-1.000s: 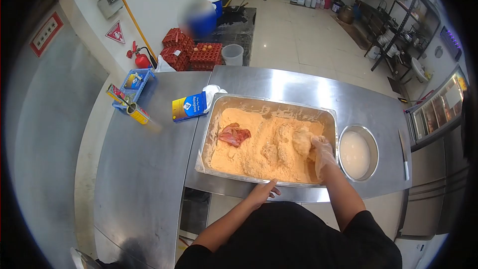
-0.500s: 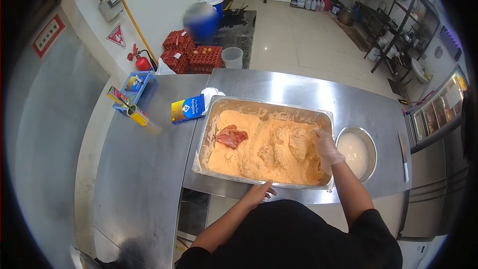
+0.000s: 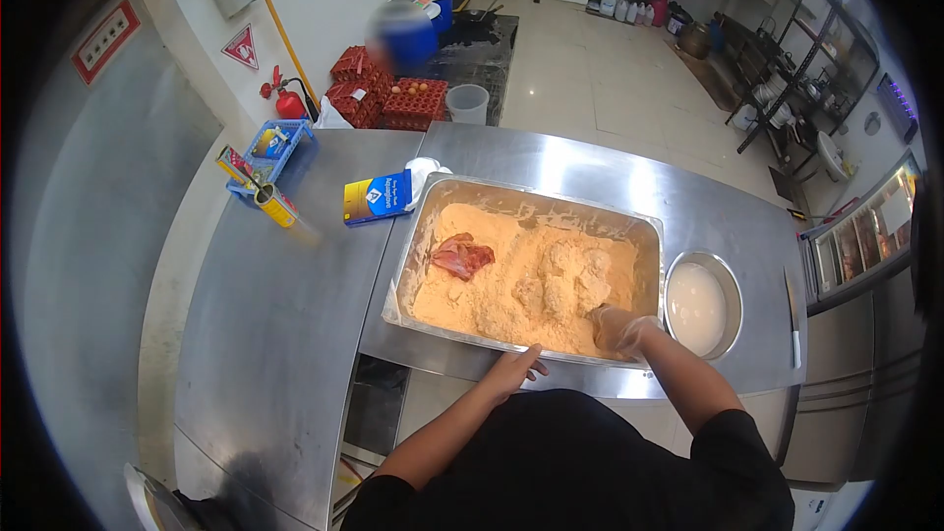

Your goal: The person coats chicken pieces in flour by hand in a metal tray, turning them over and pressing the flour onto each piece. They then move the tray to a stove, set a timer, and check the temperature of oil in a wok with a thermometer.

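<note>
A deep metal tray [image 3: 393, 285] holds orange-tinted breading flour [image 3: 472, 216]. One raw, reddish piece of meat [image 3: 463, 256] lies uncoated on the flour at the left. Toward the right, several flour-coated pieces of meat [image 3: 562, 280] are heaped together. My left hand [image 3: 516, 370], bare, grips the tray's near rim, thumb on top and fingers curled against the outside. In the tray's near right corner is my right hand [image 3: 619, 331] in a clear plastic glove. Its fingers dip into the flour beside the coated pieces, so their grip is hidden.
A round metal bowl of whitish liquid [image 3: 700, 305] stands right of the tray, with a knife [image 3: 793, 320] farther right. Behind the tray's left corner are a blue-and-yellow glove box [image 3: 378, 198] and a blue basket [image 3: 280, 152]. Red egg trays [image 3: 413, 103] are stacked beyond the table.
My right hand has moved from the tray's right side down toward its near right corner, fingers lower in the flour. My left hand stays on the rim. The view has shifted slightly.
</note>
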`<state>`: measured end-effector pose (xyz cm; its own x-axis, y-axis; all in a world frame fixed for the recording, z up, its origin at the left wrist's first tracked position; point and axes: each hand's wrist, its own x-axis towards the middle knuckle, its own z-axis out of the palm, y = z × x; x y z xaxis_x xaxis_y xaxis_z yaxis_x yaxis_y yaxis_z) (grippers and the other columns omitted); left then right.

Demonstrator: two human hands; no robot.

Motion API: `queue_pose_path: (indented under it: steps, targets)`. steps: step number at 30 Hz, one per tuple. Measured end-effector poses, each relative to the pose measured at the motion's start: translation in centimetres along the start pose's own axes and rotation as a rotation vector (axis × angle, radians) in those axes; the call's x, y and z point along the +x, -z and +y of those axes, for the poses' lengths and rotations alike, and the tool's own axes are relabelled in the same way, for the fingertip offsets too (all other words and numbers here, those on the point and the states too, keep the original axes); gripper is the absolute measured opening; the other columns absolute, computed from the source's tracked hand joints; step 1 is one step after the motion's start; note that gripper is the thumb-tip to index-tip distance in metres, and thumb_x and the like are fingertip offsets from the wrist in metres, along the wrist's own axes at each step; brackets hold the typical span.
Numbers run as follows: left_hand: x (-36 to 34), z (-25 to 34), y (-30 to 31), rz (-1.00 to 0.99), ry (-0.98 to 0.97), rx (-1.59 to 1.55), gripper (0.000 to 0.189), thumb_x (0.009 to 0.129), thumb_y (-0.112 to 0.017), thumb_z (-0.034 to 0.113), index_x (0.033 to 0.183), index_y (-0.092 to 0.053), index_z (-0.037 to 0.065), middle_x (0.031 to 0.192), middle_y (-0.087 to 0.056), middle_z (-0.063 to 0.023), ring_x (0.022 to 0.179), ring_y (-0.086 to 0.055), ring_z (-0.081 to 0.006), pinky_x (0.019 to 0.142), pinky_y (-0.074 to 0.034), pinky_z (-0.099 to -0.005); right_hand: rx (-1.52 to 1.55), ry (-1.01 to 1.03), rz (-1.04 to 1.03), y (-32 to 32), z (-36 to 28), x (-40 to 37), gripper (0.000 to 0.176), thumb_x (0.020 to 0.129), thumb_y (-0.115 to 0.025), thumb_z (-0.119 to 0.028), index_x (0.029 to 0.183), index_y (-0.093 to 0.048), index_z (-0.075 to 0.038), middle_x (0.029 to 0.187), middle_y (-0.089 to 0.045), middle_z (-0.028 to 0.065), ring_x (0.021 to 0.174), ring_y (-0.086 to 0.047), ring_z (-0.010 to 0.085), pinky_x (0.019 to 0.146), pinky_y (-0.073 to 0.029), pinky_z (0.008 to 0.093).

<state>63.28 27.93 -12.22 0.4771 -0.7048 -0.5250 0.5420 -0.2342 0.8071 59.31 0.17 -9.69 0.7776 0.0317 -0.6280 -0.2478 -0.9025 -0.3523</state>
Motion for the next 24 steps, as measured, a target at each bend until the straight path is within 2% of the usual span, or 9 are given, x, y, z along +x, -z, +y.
queue_pose_path:
  steps: [4, 6, 9, 12, 15, 18, 21, 24]
  targets:
    - [0.1, -0.1, 0.0, 0.003, -0.016, -0.005, 0.048, 0.103, -0.045, 0.040, 0.105, -0.062, -0.005, 0.087, -0.069, -0.0151, 0.084, -0.064, -0.0200, 0.071, -0.047, -0.0333, 0.446, -0.012, 0.019, 4.5, -2.2, -4.9, 0.060, 0.076, -0.070, -0.010, 0.133, -0.053, -0.002, 0.127, -0.061, 0.0218, 0.120, -0.057, 0.0304, 0.100, -0.044, 0.0352]
    - [0.1, -0.1, 0.1, 0.003, -0.017, -0.004, 0.048, 0.103, -0.045, 0.041, 0.105, -0.062, -0.005, 0.087, -0.069, -0.0152, 0.083, -0.064, -0.0196, 0.071, -0.047, -0.0330, 0.684, -0.010, 0.081, 4.8, -0.2, -5.0, 0.063, 0.076, -0.070, -0.006, 0.135, -0.049, -0.001, 0.128, -0.059, 0.0218, 0.122, -0.055, 0.0294, 0.102, -0.043, 0.0341]
    - [-0.1, 0.2, 0.0, 0.003, 0.000, 0.014, 0.049, 0.103, -0.045, 0.041, 0.103, -0.063, -0.005, 0.088, -0.069, -0.0158, 0.083, -0.063, -0.0194, 0.072, -0.047, -0.0325, 0.714, 0.057, 0.103, 4.8, 2.2, -5.2, 0.058, 0.076, -0.072, -0.009, 0.130, -0.054, 0.000, 0.122, -0.062, 0.0208, 0.117, -0.058, 0.0271, 0.100, -0.044, 0.0327]
    - [-0.1, 0.1, 0.0, 0.010, 0.014, 0.023, 0.049, 0.103, -0.045, 0.041, 0.102, -0.063, -0.004, 0.088, -0.069, -0.0156, 0.081, -0.062, -0.0190, 0.072, -0.047, -0.0321, 0.496, -0.071, 0.163, 7.3, -0.6, -7.2, 0.051, 0.077, -0.066, -0.005, 0.127, -0.057, 0.001, 0.115, -0.066, 0.0168, 0.112, -0.061, 0.0256, 0.098, -0.047, 0.0337]
    - [-0.3, 0.6, -0.2, 0.017, 0.013, 0.023, 0.048, 0.104, -0.044, 0.040, 0.101, -0.063, -0.004, 0.088, -0.069, -0.0148, 0.079, -0.061, -0.0186, 0.072, -0.047, -0.0320, -0.183, 0.067, 0.213, 5.0, 0.4, -5.7, 0.046, 0.079, -0.068, -0.013, 0.122, -0.061, 0.001, 0.120, -0.063, 0.0232, 0.114, -0.061, 0.0333, 0.098, -0.047, 0.0392]
    - [-0.4, 0.5, -0.3, 0.021, 0.008, 0.004, 0.047, 0.104, -0.044, 0.040, 0.102, -0.063, -0.004, 0.087, -0.069, -0.0142, 0.079, -0.061, -0.0184, 0.072, -0.047, -0.0320, -0.078, 0.061, 0.207, 4.7, 1.2, -5.4, 0.051, 0.079, -0.072, -0.024, 0.122, -0.062, 0.001, 0.122, -0.061, 0.0262, 0.116, -0.058, 0.0380, 0.098, -0.046, 0.0426]
    - [-0.2, 0.1, -0.1, 0.018, -0.016, -0.011, 0.046, 0.104, -0.044, 0.039, 0.103, -0.062, -0.004, 0.087, -0.068, -0.0137, 0.080, -0.062, -0.0187, 0.072, -0.047, -0.0321, 0.124, -0.099, 0.415, 5.9, 0.2, -4.3, 0.064, 0.081, -0.073, -0.038, 0.128, -0.057, 0.002, 0.123, -0.060, 0.0269, 0.119, -0.057, 0.0368, 0.097, -0.046, 0.0422]
    - [-0.4, 0.6, -0.5, 0.026, -0.016, -0.028, 0.045, 0.104, -0.045, 0.038, 0.103, -0.061, -0.003, 0.087, -0.067, -0.0125, 0.083, -0.063, -0.0190, 0.071, -0.047, -0.0323, 0.079, -0.219, 0.464, 5.2, -1.0, -0.9, 0.080, 0.083, -0.067, -0.055, 0.132, -0.051, 0.005, 0.122, -0.061, 0.0285, 0.117, -0.058, 0.0373, 0.097, -0.047, 0.0414]
